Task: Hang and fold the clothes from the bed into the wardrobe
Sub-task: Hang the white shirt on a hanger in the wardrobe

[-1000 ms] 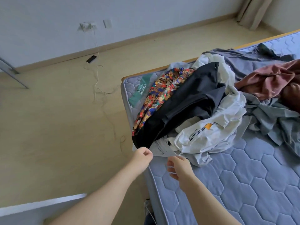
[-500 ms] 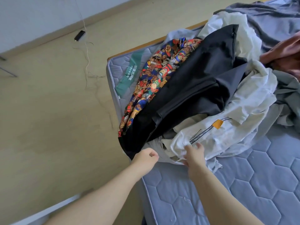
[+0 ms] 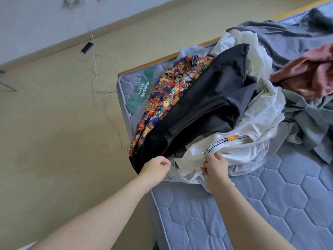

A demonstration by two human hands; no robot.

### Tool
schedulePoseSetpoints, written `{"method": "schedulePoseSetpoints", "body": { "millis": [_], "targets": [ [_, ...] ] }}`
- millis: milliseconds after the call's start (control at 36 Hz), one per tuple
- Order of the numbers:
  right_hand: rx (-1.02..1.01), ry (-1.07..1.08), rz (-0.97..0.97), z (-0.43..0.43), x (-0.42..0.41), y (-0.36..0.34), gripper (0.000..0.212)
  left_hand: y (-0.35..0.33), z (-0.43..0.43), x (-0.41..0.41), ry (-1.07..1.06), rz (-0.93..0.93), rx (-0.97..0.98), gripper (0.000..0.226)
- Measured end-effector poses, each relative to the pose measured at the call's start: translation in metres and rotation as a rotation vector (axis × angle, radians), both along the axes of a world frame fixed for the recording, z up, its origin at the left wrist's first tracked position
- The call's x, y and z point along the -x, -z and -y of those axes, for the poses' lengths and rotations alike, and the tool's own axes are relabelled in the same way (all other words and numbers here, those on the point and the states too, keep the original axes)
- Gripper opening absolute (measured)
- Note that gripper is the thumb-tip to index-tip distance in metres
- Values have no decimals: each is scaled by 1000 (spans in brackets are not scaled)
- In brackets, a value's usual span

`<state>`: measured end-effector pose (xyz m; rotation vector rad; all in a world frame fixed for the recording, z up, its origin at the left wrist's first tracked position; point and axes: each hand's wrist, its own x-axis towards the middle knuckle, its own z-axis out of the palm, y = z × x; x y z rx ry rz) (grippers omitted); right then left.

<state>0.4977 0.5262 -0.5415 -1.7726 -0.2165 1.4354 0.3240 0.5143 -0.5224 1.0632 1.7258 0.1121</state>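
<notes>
Two hands on the heap at the mattress (image 3: 252, 204) corner: left hand (image 3: 155, 168) clenched on black garment (image 3: 203, 109) hem, right hand (image 3: 215, 166) pinching white T-shirt (image 3: 239, 150) beside it, probably to separate them.

The single head view looks steeply down, tilted, from close above the mattress (image 3: 252, 204) corner, floor (image 3: 54, 141) at left.
</notes>
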Motion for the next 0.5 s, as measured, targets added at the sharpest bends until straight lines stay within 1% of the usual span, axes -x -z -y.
{"method": "schedulePoseSetpoints", "body": {
  "millis": [83, 139, 167, 250, 306, 333, 361, 417, 472, 500],
  "targets": [
    [-61, -32, 6, 4, 0, -29, 38, -19, -2, -7, 22, 45, -56, 22],
    [-96, -61, 20, 8, 0, -51, 33, -34, -2, -12, 66, 92, -78, 17],
    [-112, -77, 27, 10, 0, -62, 31, -42, -2, -15, 84, 132, -86, 21],
    [-168, -120, 16, 18, 4, -92, 33, -67, 0, -18, 155, 234, -136, 58],
    [-212, -167, 24, 25, 9, -111, 34, -84, 4, -18, 206, 273, -189, 71],
    [-235, -189, 29, 29, 12, -120, 34, -92, 6, -18, 224, 293, -209, 71],
    [-262, -209, 31, 32, 17, -128, 34, -99, 8, -16, 242, 315, -226, 66],
    [-318, -259, 23, 38, 27, -144, 36, -110, 11, -10, 262, 326, -253, 51],
    [-360, -311, 18, 43, 39, -158, 40, -120, 14, -1, 286, 278, -296, 34],
    [-380, -329, 13, 45, 45, -165, 43, -126, 15, 6, 290, 248, -333, 22]
  ]
}}
